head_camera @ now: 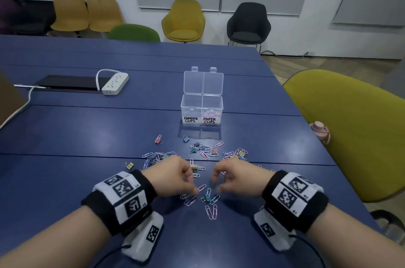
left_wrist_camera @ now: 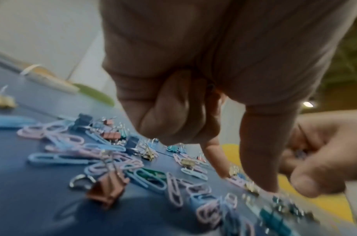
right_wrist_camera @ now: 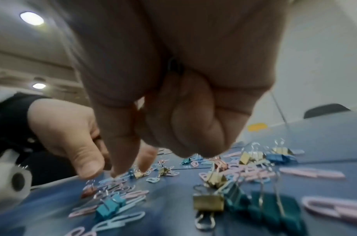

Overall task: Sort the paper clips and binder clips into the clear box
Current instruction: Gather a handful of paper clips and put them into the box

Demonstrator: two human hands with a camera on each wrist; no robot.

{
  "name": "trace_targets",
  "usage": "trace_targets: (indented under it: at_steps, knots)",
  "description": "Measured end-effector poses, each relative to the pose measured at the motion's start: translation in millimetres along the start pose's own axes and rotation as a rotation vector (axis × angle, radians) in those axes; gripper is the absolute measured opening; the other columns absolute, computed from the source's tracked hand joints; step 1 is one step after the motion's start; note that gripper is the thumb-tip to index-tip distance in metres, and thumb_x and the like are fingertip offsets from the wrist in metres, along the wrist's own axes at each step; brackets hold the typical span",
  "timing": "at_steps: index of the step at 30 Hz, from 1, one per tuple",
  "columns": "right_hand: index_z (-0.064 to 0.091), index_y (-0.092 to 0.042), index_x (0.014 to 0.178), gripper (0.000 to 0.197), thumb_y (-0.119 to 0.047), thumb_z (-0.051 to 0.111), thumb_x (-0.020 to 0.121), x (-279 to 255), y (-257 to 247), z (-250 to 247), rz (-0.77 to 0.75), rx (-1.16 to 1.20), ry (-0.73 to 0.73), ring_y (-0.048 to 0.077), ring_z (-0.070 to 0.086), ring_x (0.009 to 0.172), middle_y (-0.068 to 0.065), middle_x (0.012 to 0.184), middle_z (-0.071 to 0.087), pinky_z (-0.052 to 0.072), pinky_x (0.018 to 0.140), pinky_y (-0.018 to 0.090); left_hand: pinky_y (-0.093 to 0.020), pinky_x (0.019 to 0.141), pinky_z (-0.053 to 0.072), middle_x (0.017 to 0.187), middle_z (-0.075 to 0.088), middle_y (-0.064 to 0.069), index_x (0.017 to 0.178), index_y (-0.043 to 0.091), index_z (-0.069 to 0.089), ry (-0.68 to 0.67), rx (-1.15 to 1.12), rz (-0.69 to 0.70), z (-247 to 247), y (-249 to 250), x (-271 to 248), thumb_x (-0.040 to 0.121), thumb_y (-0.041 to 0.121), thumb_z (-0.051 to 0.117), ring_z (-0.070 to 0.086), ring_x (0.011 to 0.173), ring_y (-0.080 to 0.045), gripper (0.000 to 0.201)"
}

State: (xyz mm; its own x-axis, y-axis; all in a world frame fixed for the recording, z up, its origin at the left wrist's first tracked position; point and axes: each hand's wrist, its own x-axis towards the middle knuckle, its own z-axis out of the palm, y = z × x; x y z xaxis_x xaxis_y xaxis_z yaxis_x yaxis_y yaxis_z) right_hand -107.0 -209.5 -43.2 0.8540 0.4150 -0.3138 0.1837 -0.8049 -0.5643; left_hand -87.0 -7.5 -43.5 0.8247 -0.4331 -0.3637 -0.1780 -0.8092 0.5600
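Blue table [head_camera: 87, 132] with paper clips [head_camera: 210, 210] and binder clips [head_camera: 198, 148] scattered near edge. Clear box [head_camera: 201, 109] stands open behind them, some paper clips inside. Left hand [head_camera: 173, 176] and right hand [head_camera: 237, 176] over pile, fingers curled; can't tell whether either holds anything.

Even indoor light, soft wrist views

Ceiling lamps [right_wrist_camera: 31, 18] glow at ten o'clock; table [head_camera: 87, 127] shows faint glare; wrist pictures are blurred, edges bent, hands dim.

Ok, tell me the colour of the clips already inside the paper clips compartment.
Pink paper clips, in the right compartment of the clear box; the head view shows them best.
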Motion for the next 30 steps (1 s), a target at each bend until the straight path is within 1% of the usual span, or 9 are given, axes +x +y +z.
trace_targets:
  at_steps: [2, 4, 6, 10, 18, 21, 24, 26, 30]
  knots:
    - [0.065, -0.02, 0.104, 0.024, -0.014, 0.065, 0.081, 1.8, -8.7, -1.4, -0.02, -0.162, -0.042, 0.001, 0.043, 0.056, -0.01, 0.063, 0.047, 0.035, 0.052, 0.012, -0.019, 0.049, 0.036, 0.064, 0.056, 0.008, 0.073, 0.023, 0.064, -0.004, 0.19, 0.005, 5.2, 5.2, 0.2, 0.068, 0.038, 0.079, 0.048, 0.054, -0.003, 0.022]
    - [0.064, -0.023, 0.106, 0.029, -0.014, 0.065, 0.078, 5.9, -14.8, 1.1, -0.056, -0.286, -0.068, 0.013, 0.056, 0.075, -0.002, 0.081, 0.062, 0.047, 0.068, 0.024, -0.02, 0.052, 0.038, 0.07, 0.06, 0.006, 0.075, 0.022, 0.066, -0.01, 0.279, -0.005, 9.8, 8.4, 1.6, 0.066, 0.036, 0.079, 0.052, 0.063, -0.009, 0.021]
    - [0.062, -0.024, 0.105, 0.029, -0.017, 0.067, 0.077, 10.8, -16.4, 8.9, -0.075, -0.361, -0.088, 0.021, 0.055, 0.085, 0.001, 0.092, 0.062, 0.045, 0.073, 0.027, -0.022, 0.056, 0.042, 0.072, 0.062, 0.006, 0.075, 0.021, 0.066, -0.024, 0.306, -0.009, 13.3, 10.1, 4.3, 0.067, 0.032, 0.078, 0.055, 0.066, -0.012, 0.018]
    - [0.064, -0.018, 0.096, 0.018, -0.017, 0.065, 0.079, 14.7, -17.9, 14.8, -0.074, -0.4, -0.067, 0.018, 0.048, 0.077, -0.005, 0.083, 0.053, 0.034, 0.067, 0.023, -0.027, 0.07, 0.05, 0.069, 0.061, 0.005, 0.061, 0.021, 0.057, -0.02, 0.336, 0.02, 14.6, 8.5, 8.0, 0.072, 0.025, 0.072, 0.056, 0.068, -0.014, 0.019]
    - [0.068, -0.013, 0.088, 0.011, -0.015, 0.059, 0.082, 11.0, -4.8, 11.7, 0.001, -0.39, -0.072, 0.02, 0.052, 0.075, 0.009, 0.094, 0.071, 0.039, 0.067, 0.025, -0.019, 0.062, 0.04, 0.069, 0.058, 0.005, 0.072, 0.021, 0.058, 0.057, 0.24, 0.03, 8.6, -1.1, 9.8, 0.083, 0.024, 0.061, 0.052, 0.066, -0.013, 0.012]
    - [0.066, -0.013, 0.08, 0.01, -0.013, 0.056, 0.079, 7.2, 3.2, 8.7, 0.043, -0.389, -0.066, 0.028, 0.058, 0.076, 0.011, 0.089, 0.071, 0.049, 0.07, 0.03, -0.022, 0.049, 0.04, 0.064, 0.053, 0.004, 0.073, 0.018, 0.056, 0.06, -0.062, -0.056, 1.8, -5.1, 11.0, 0.083, 0.027, 0.063, 0.048, 0.056, -0.016, 0.015]
    - [0.067, -0.004, 0.079, 0.015, -0.012, 0.054, 0.077, 5.3, 6.5, 7.0, 0.056, -0.4, -0.089, 0.033, 0.06, 0.075, 0.018, 0.084, 0.069, 0.049, 0.067, 0.032, -0.021, 0.043, 0.027, 0.061, 0.04, -0.003, 0.066, 0.015, 0.044, 0.063, -0.748, -0.196, 0.0, 0.0, 11.0, 0.084, 0.016, 0.05, 0.033, 0.047, -0.014, 0.019]
    - [0.066, 0.0, 0.078, 0.016, -0.01, 0.053, 0.077, 5.6, 7.0, 7.6, 0.062, -0.391, -0.101, 0.029, 0.053, 0.068, 0.022, 0.084, 0.068, 0.044, 0.063, 0.03, -0.019, 0.038, 0.022, 0.059, 0.038, -0.003, 0.065, 0.014, 0.04, -0.029, -1.152, -0.27, -2.0, 4.2, 10.1, 0.086, 0.009, 0.04, 0.029, 0.044, -0.013, 0.021]
    - [0.063, 0.001, 0.078, 0.016, -0.009, 0.05, 0.078, 6.2, 6.9, 9.0, 0.072, -0.391, -0.107, 0.026, 0.046, 0.065, 0.025, 0.085, 0.066, 0.036, 0.057, 0.027, -0.018, 0.037, 0.025, 0.06, 0.041, -0.005, 0.063, 0.01, 0.042, -0.197, -1.456, -0.27, -1.4, 6.2, 8.6, 0.076, 0.009, 0.036, 0.033, 0.042, -0.014, 0.014]
